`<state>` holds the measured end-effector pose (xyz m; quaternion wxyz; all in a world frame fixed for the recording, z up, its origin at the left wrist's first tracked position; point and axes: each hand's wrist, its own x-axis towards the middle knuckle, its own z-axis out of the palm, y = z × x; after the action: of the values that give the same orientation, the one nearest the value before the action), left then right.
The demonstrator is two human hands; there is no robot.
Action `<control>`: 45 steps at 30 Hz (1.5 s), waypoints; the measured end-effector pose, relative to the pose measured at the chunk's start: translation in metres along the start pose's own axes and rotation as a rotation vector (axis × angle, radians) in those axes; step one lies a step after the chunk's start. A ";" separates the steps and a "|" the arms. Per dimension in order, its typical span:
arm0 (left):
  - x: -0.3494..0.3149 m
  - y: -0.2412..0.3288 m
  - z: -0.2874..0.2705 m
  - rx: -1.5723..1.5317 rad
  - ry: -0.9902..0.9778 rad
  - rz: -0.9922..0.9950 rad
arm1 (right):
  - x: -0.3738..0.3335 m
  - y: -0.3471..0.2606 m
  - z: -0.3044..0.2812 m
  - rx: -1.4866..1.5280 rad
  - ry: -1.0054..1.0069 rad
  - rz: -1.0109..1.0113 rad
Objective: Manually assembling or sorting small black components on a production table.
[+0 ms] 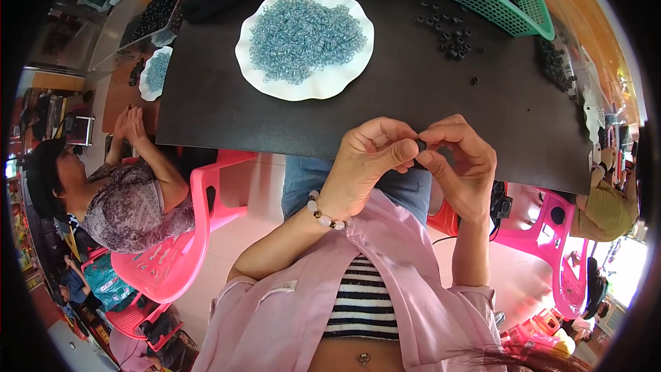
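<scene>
1. A co-worker (pixel 141 200) in a patterned top sits in a pink plastic armchair (pixel 165 265), both hands raised together near the table edge.
2. Beyond those hands lies a small white plate (pixel 147 87) of translucent bluish pieces; behind it stands a clear bin (pixel 180 10) filled with black pieces.
3. A large white scalloped plate (pixel 303 91) rests on the dark tabletop (pixel 213 107), heaped with translucent bluish pieces (pixel 303 38).
4. The left hand (pixel 375 155), with a beaded bracelet (pixel 323 215) at its wrist, has thumb and forefinger clamped on a small black piece.
5. That small black piece (pixel 421 145) is between the two hands, above the near edge of the tabletop.
6. The right hand (pixel 465 158) meets it from the other side, thumb and forefinger tips closed on it.
7. Farther back, loose black beads (pixel 455 48) lie scattered before a green perforated basket (pixel 499 15) holding more.
8. A pink plastic chair (pixel 547 224) stands at the right.
</scene>
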<state>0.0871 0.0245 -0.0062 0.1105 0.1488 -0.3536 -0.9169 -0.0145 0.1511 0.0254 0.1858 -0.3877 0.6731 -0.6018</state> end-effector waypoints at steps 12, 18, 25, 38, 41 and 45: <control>-0.003 0.000 -0.004 0.004 0.023 -0.023 | -0.004 0.004 0.012 0.325 0.096 0.121; -0.004 0.006 -0.004 0.035 0.051 -0.036 | -0.010 0.025 0.015 0.427 0.117 0.202; -0.005 0.008 -0.004 -0.003 0.076 -0.076 | -0.003 0.023 0.021 0.454 0.134 0.080; -0.005 0.011 -0.016 -0.122 -0.164 -0.328 | 0.001 0.020 0.005 0.120 -0.032 -0.029; -0.006 0.010 -0.017 -0.122 -0.135 -0.316 | 0.003 0.016 0.003 -0.058 -0.026 -0.080; -0.006 0.009 -0.013 -0.118 -0.046 -0.270 | 0.005 0.005 0.001 -0.219 0.031 -0.134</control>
<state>0.0980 0.0122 -0.0081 -0.0132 0.1673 -0.2781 -0.9458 -0.0180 0.1464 0.0213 0.0913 -0.4405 0.7101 -0.5416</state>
